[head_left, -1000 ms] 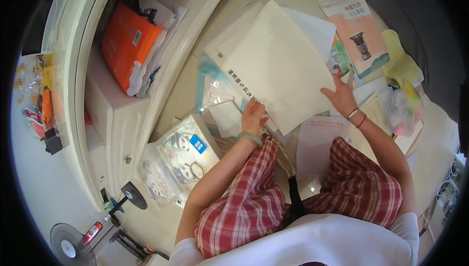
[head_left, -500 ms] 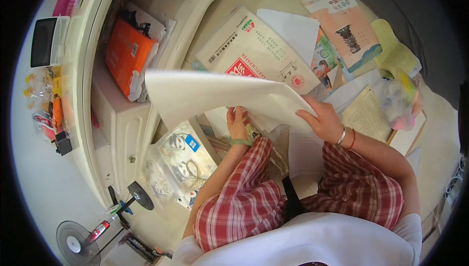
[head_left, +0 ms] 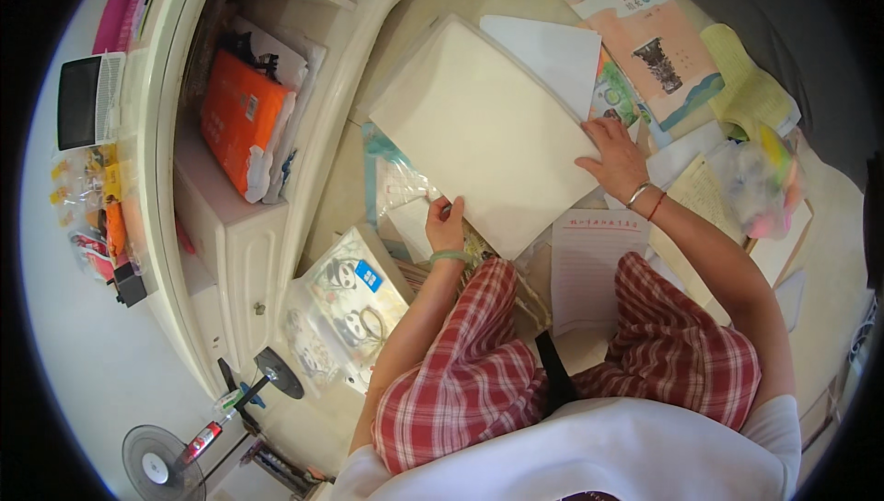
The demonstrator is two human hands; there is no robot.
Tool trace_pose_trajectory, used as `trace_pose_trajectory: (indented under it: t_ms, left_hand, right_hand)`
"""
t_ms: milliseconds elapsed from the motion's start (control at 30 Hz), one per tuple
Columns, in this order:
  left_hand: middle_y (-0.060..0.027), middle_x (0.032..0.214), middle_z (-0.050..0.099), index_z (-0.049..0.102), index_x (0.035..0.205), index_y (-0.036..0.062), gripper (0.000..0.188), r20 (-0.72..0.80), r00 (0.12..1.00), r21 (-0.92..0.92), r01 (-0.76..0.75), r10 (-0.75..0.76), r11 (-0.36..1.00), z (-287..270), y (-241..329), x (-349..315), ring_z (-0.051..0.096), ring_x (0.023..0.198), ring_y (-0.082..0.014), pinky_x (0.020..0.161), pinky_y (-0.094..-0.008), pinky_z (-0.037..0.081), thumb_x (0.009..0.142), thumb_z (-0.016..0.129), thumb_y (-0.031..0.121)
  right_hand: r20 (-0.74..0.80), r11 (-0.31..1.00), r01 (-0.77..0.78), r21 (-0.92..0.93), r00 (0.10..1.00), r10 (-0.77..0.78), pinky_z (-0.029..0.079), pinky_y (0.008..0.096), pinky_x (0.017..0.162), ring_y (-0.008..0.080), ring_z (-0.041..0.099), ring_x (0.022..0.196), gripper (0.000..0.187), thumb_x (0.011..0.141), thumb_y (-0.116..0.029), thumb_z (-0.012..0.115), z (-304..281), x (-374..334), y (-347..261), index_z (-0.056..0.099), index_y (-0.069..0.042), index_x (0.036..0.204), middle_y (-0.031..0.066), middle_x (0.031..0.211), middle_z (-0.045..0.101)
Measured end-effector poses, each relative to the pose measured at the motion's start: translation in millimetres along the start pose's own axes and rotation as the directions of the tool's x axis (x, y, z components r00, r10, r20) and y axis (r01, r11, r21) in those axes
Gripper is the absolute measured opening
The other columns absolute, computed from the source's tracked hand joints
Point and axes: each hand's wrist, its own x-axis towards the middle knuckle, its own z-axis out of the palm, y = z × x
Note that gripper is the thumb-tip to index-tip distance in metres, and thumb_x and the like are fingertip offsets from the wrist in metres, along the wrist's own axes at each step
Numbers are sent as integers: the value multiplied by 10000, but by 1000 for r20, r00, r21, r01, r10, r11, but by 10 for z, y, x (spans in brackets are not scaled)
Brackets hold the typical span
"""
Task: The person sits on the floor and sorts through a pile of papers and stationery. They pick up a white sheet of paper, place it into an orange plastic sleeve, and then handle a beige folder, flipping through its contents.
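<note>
A large blank cream sheet of paper (head_left: 488, 123) lies flat on the floor in front of me, on top of a pack of paper. My right hand (head_left: 619, 158) rests at its right corner, fingers spread, palm down. By the sheet's lower left edge, my left hand (head_left: 446, 229) is closed, with a small dark spot showing between thumb and fingers. What it grips there cannot be made out. Below the sheet, between my knees, sits a lined sheet with a red heading (head_left: 599, 262).
An orange-covered book (head_left: 649, 50), a yellow-green notebook (head_left: 746, 87) and a clear plastic bag (head_left: 750, 179) lie at the right. Left are a panda-patterned box (head_left: 354, 289), a white cabinet (head_left: 249, 252) with an orange package (head_left: 244, 119), and dumbbell-like equipment (head_left: 276, 372).
The raised, curling sheet now lies flat and covers the pack's printed front. My right hand has let go of its edge and spread out farther up. My left hand has barely moved.
</note>
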Motion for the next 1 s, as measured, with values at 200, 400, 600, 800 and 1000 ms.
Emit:
trace_pose_trajectory:
  t_ms: [200,400,600,800,1000]
  left_hand:
    - [-64,908,625,593,997,-2,247,109,986,58,119,-125,991,63,217,31,557,791,-125,669,-258,457,857,672,186]
    - [-111,1096,582,422,1247,-7,462,110,955,-335,297,-276,894,-144,-34,164,599,924,-234,820,-391,513,888,648,175]
    - [-115,1225,565,463,1264,18,402,275,835,-495,548,-477,674,-363,-214,256,515,1168,-282,983,-453,436,952,540,259]
    - [-123,1287,537,447,1297,20,438,417,805,-433,585,-423,686,-326,-107,210,502,1192,-288,1023,-444,395,970,482,310]
    - [-119,1295,535,464,1291,22,421,410,825,-520,562,-390,643,-489,-82,201,494,1205,-289,1045,-457,371,970,475,295]
  right_hand:
    - [-1,986,166,-2,986,-166,382,427,979,330,433,1189,368,745,-230,718,-14,-72,-204,597,-48,1042,120,1304,450]
    - [104,799,550,244,804,-585,352,450,983,285,414,1259,266,754,-221,670,37,-561,-814,631,-147,1006,101,1373,422]
    - [-142,994,109,5,984,-107,396,422,963,317,449,1222,358,764,-126,669,-4,-158,-250,573,-38,1098,163,1301,488]
    - [218,957,-167,236,969,116,461,382,869,333,580,1033,448,808,-356,667,87,134,108,604,-29,1108,193,1096,614]
    - [304,757,-391,523,916,263,454,337,892,279,591,1045,547,819,-356,674,40,140,199,564,14,1207,199,1148,612]
